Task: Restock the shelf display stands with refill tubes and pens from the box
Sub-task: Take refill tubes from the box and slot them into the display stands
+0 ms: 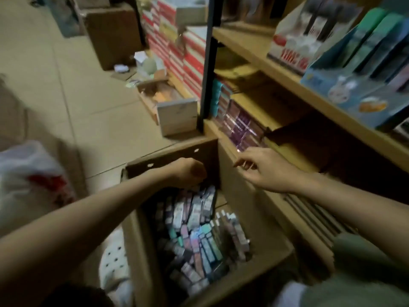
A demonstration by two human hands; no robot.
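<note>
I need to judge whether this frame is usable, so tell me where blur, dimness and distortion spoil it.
Head view: dim, warm light overall; the white plastic bag at the left edge is smeared by motion blur; the small pastel packs in the brown cardboard box are soft, their print unreadable; wide-angle distortion tilts the wooden shelf boards; the left hand lies in shadow.

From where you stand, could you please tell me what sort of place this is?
Probably a stationery shop or its stockroom: wooden shelves carry printed display stands, red packs are stacked on the floor, and an open cardboard box holds small packaged items.
</note>
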